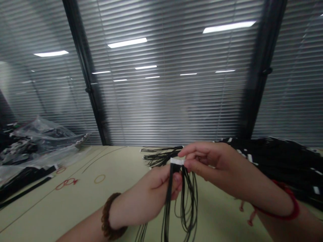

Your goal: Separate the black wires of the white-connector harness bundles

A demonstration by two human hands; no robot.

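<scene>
A bundle of thin black cords [188, 201] hangs between my two hands above the pale table [83, 201]. My left hand [148, 196], with a brown bead bracelet at the wrist, is closed around the cords just below a small white tag [177, 161]. My right hand [209, 161], with a red string at the wrist, pinches that white tag at the top of the bundle. The lower ends of the cords loop down out of view.
A large heap of black cords with white tags [285, 161] lies at the right. More loose cords [158, 154] lie behind my hands. Clear plastic bags [37, 141] with dark items are piled at the left. Rubber bands [99, 178] lie on the table. Window blinds [171, 84] stand behind.
</scene>
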